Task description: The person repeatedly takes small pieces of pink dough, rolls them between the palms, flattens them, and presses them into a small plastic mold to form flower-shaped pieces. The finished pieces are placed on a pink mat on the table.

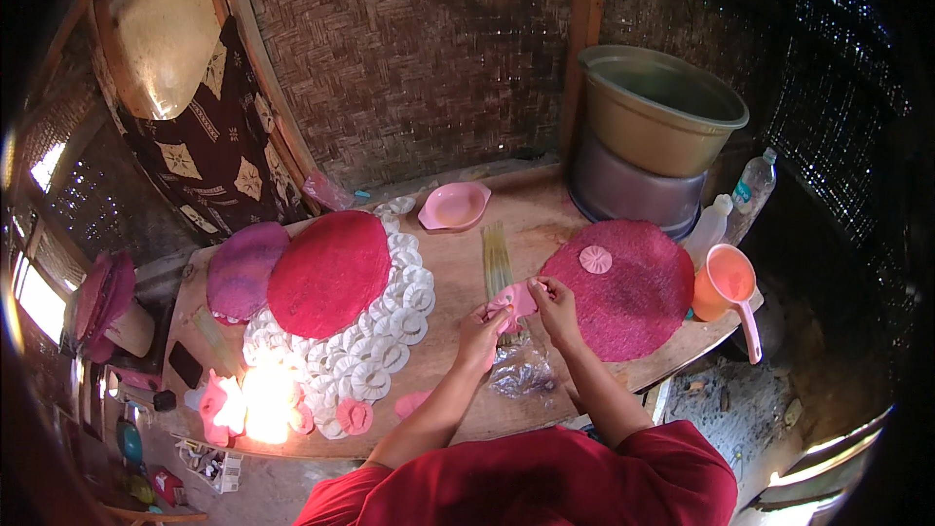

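Note:
My left hand (475, 336) and my right hand (556, 310) are together above the middle of the wooden table. Between them is a soft, thin pink piece (519, 301), pinched by the fingers of both hands; its material I cannot make out. Just beyond it lies a bundle of thin pale sticks (496, 251). Right of my hands is a large magenta round mat (623, 307), with one pleated pink disc (595, 259) on it. A crumpled clear plastic bag (521, 370) rests on the table below my hands.
Many white ruffled rings (371, 380) spread at left, beside a red round mat (329, 273) and a purple one (239, 268). A pink dish (455, 206) stands at the back. Stacked basins (662, 117), a bottle (753, 190) and an orange dipper (730, 275) crowd the right side.

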